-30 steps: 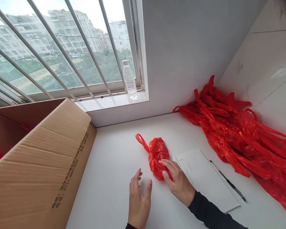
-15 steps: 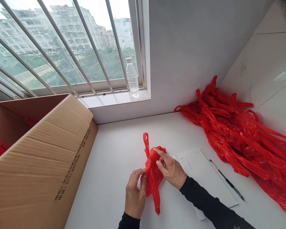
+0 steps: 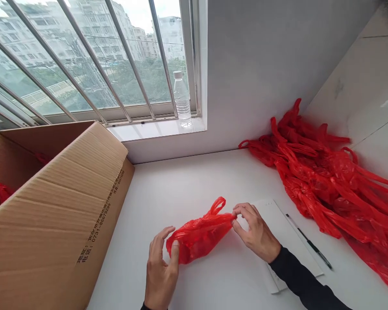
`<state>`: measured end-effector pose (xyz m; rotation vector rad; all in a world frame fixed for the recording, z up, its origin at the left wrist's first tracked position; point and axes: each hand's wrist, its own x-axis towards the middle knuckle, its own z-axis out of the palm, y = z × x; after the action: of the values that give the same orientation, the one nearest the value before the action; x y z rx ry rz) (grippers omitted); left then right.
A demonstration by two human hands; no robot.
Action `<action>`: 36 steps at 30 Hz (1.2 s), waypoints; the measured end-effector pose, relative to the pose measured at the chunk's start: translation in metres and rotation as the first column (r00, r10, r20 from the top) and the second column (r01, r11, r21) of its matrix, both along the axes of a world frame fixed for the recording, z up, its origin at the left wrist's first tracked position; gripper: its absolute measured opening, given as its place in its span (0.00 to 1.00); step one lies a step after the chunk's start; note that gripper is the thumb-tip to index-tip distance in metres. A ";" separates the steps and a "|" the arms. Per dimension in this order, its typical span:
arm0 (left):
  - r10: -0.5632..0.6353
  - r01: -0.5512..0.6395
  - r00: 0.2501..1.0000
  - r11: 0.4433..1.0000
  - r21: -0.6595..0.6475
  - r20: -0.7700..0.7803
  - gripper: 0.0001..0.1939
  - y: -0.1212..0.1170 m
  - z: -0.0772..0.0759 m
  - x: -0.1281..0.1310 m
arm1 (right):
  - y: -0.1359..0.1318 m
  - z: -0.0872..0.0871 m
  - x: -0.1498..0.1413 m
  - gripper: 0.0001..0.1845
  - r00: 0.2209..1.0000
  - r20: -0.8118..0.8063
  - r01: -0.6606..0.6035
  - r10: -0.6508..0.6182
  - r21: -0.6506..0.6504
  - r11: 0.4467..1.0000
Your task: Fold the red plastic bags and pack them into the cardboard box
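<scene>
Short of the worktop's point(image 3: 148, 189) back edge, your right hand point(image 3: 256, 231) pinches the red bag's point(image 3: 198, 239) end. Your left hand point(image 3: 161, 268) cups the other, thumb and fingers apart.

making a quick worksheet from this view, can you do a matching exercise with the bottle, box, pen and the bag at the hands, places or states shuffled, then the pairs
Column one
1 bottle
2 box
3 pen
4 bag

Column two
a lying between the paper and the red pile
b pinched at one end by the right hand
c standing on the sill
d brown and open, at the left of the picture

Pairs: 1-c, 2-d, 3-a, 4-b
</scene>
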<state>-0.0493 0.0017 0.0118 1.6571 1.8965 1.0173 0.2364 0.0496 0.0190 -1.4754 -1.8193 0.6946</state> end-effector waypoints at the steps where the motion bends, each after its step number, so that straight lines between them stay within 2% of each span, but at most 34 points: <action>1: -0.054 0.055 0.998 0.998 0.018 -0.010 0.19 0.003 0.003 0.007 | -0.003 0.001 -0.003 0.08 1.000 -0.005 -0.027 0.027 0.009 1.000; 3: -0.144 0.146 0.989 0.988 0.043 -0.035 0.20 0.009 0.007 0.024 | -0.007 0.005 -0.013 0.15 0.997 -0.007 -0.080 0.080 0.019 0.997; 5: -0.180 0.183 0.982 0.981 0.058 -0.051 0.16 0.015 0.010 0.036 | -0.011 0.009 -0.024 0.19 0.994 0.003 -0.113 0.113 0.009 0.994; 6: -0.183 0.186 0.982 0.980 0.065 -0.051 0.14 0.018 0.011 0.039 | -0.012 0.011 -0.028 0.18 0.991 0.009 -0.130 0.130 0.001 0.991; 10: -0.210 0.211 0.978 0.975 0.069 -0.016 0.09 0.018 0.016 0.035 | -0.012 0.010 -0.029 0.05 0.987 0.007 -0.161 0.161 0.004 0.987; 13: -0.175 0.173 0.984 0.984 0.053 0.040 0.09 0.011 0.024 0.026 | -0.013 0.006 -0.020 0.07 0.997 -0.012 -0.070 0.070 0.005 0.998; 16: -0.124 0.121 0.985 0.992 0.030 0.121 0.10 0.006 0.033 0.024 | -0.017 0.010 -0.017 0.07 0.997 -0.076 -0.003 0.002 -0.017 1.000; 18: -0.135 0.131 0.977 0.991 0.032 0.163 0.11 0.004 0.039 0.029 | -0.022 0.017 -0.021 0.04 0.991 -0.137 -0.013 0.007 -0.042 0.999; 21: -0.203 0.195 0.960 0.979 0.059 0.192 0.12 0.002 0.045 0.038 | -0.026 0.029 -0.031 0.11 0.980 -0.189 -0.079 0.066 -0.060 0.995; 23: -0.216 0.207 0.956 0.976 0.067 0.198 0.12 0.000 0.049 0.040 | -0.026 0.033 -0.035 0.06 0.973 -0.202 -0.122 0.109 -0.055 0.991; 24: -0.195 0.187 0.960 0.980 0.063 0.198 0.13 -0.002 0.050 0.039 | -0.026 0.034 -0.035 0.04 0.969 -0.219 -0.129 0.113 -0.057 0.990; 25: -0.155 0.148 0.968 0.988 0.053 0.197 0.13 -0.004 0.052 0.036 | -0.025 0.034 -0.034 0.06 0.963 -0.252 -0.118 0.097 -0.067 0.991; 28: 0.008 -0.013 0.984 1.000 0.029 0.176 0.14 -0.009 0.056 0.029 | -0.024 0.033 -0.026 0.11 0.916 -0.399 -0.024 -0.034 -0.140 0.990; 30: 0.030 -0.038 0.988 0.998 0.050 0.149 0.14 -0.010 0.058 0.032 | -0.024 0.033 -0.021 0.12 0.885 -0.460 -0.004 -0.080 -0.178 0.984; 34: -0.195 0.187 0.980 0.972 0.141 0.043 0.21 -0.002 0.059 0.053 | -0.029 0.038 -0.022 0.14 0.872 -0.489 -0.088 -0.021 -0.199 0.976; 36: -0.249 0.239 0.967 0.959 0.155 0.045 0.14 0.003 0.058 0.060 | -0.031 0.040 -0.023 0.16 0.878 -0.479 -0.090 -0.022 -0.210 0.973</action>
<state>0.0109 0.0045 0.0697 1.8636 1.5601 1.1153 0.2132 0.0186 0.0589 -1.2624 -1.4170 1.2031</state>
